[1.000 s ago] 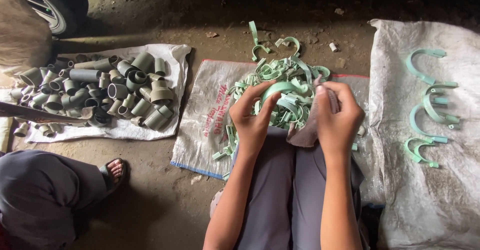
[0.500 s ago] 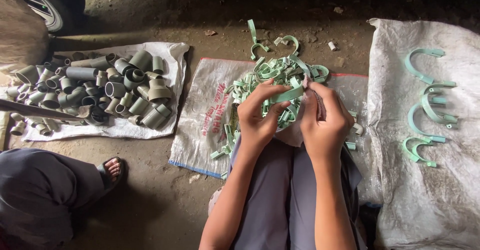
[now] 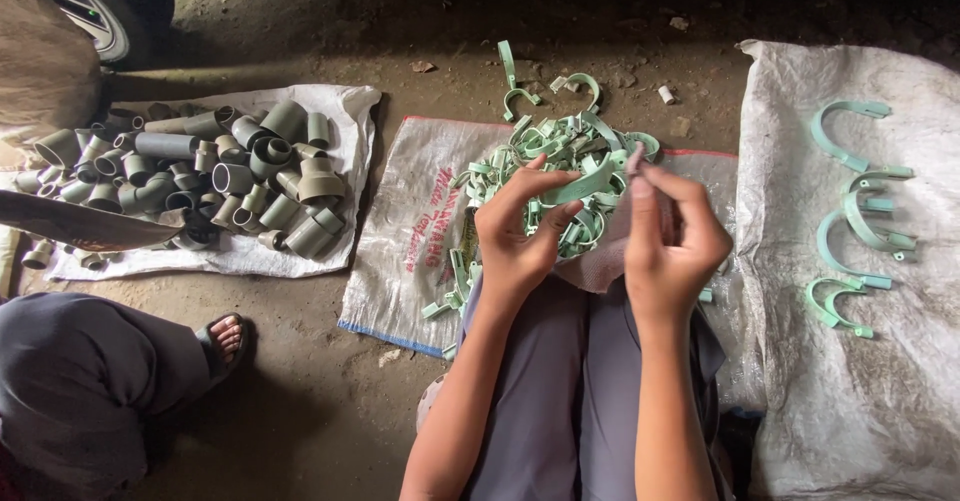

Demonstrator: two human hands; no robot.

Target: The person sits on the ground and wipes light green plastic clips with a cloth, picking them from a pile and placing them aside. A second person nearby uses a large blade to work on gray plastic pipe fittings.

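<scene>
Both hands pinch one pale green curved plastic pipe clamp above the clamp pile on the middle woven sack. The left hand grips its lower-left end, the right hand its upper-right end, so its long axis runs slantwise between them.

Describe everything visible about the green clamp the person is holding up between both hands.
The green clamp is a pale mint, curved strap that looks like moulded plastic, with a matte, slightly dusty surface. It is held roughly level above the pile of like clamps, apart from it. The left hand pinches its near end between thumb and fingers; the right hand meets its other end with fingertips, hiding that end. No cracks can be made out.
</scene>
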